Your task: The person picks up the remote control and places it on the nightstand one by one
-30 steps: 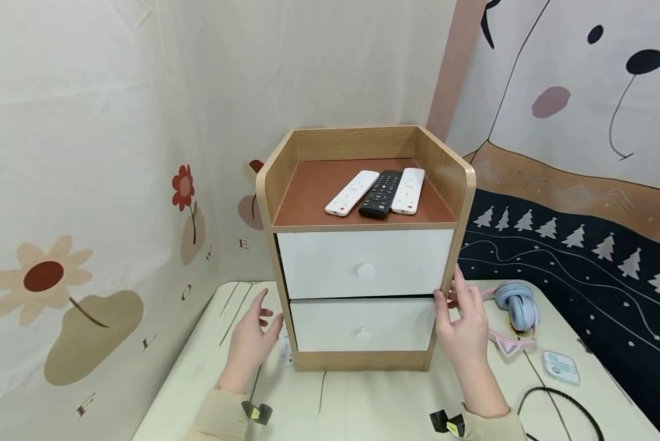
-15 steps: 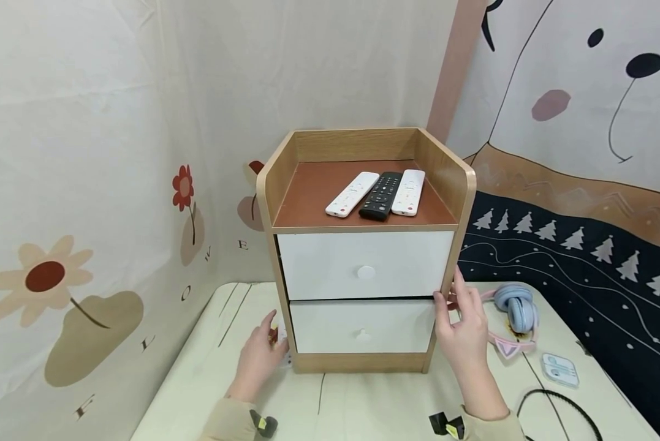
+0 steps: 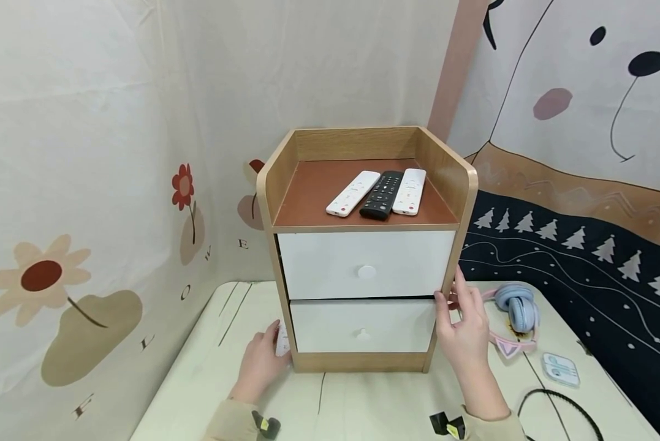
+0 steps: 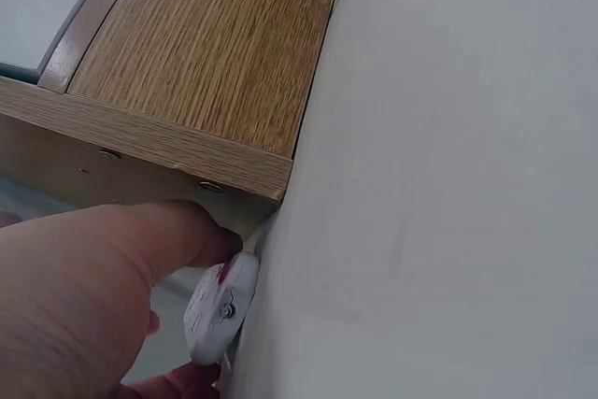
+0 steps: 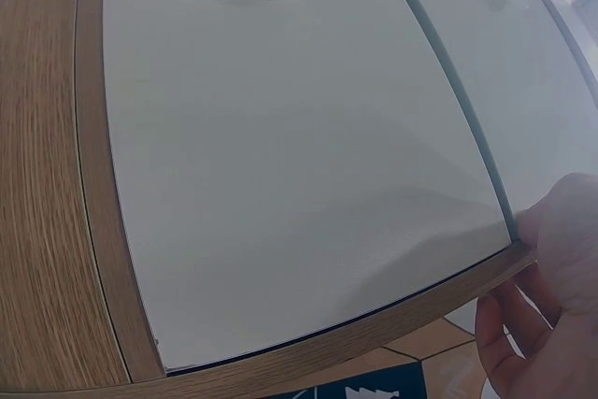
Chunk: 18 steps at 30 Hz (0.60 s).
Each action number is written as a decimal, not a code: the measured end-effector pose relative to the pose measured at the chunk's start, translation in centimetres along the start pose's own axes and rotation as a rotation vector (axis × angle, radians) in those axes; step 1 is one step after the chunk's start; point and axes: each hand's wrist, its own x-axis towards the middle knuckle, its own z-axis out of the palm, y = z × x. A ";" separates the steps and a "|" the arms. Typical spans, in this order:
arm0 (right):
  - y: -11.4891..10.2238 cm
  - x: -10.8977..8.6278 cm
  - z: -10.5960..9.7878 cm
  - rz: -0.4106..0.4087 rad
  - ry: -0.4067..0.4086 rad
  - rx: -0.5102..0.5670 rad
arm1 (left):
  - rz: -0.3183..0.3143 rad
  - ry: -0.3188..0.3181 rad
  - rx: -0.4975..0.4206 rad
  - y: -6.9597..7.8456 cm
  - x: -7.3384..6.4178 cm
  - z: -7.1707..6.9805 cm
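A small wood-trimmed cabinet with two white drawers stands in the middle of the head view. Low beside its left side, my left hand pinches a white remote control, thumb on one edge and fingers on the other. Only part of that remote shows, and a red mark is visible near its end. At the cabinet's right edge my right hand grips the side panel, thumb on the front and fingers around behind. On the brown top shelf lie a white remote, a black remote and another white remote.
Blue-and-pink headphones lie to the right of the cabinet. Near them are a clear case with earphones and a black looped cord. Patterned cloth hangs at the left, back and right of the pale table.
My left hand has moved in toward the cabinet's lower left side and closed on the white remote there. The right hand keeps its place on the right edge.
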 end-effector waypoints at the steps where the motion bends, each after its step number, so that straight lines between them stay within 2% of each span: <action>1: 0.0 0.0 0.0 0.001 -0.002 -0.001 | -0.010 0.003 0.002 0.0 0.0 0.0; 7: -0.1 0.0 -0.2 0.010 -0.010 -0.005 | -0.077 0.015 0.013 0.1 0.1 -0.3; 14: 0.0 0.0 -0.2 0.010 -0.014 -0.005 | -0.064 -0.018 0.026 0.1 0.0 -0.9; 18: 0.1 0.0 -0.1 -0.003 -0.008 -0.003 | -0.063 -0.003 0.021 0.1 0.1 -1.3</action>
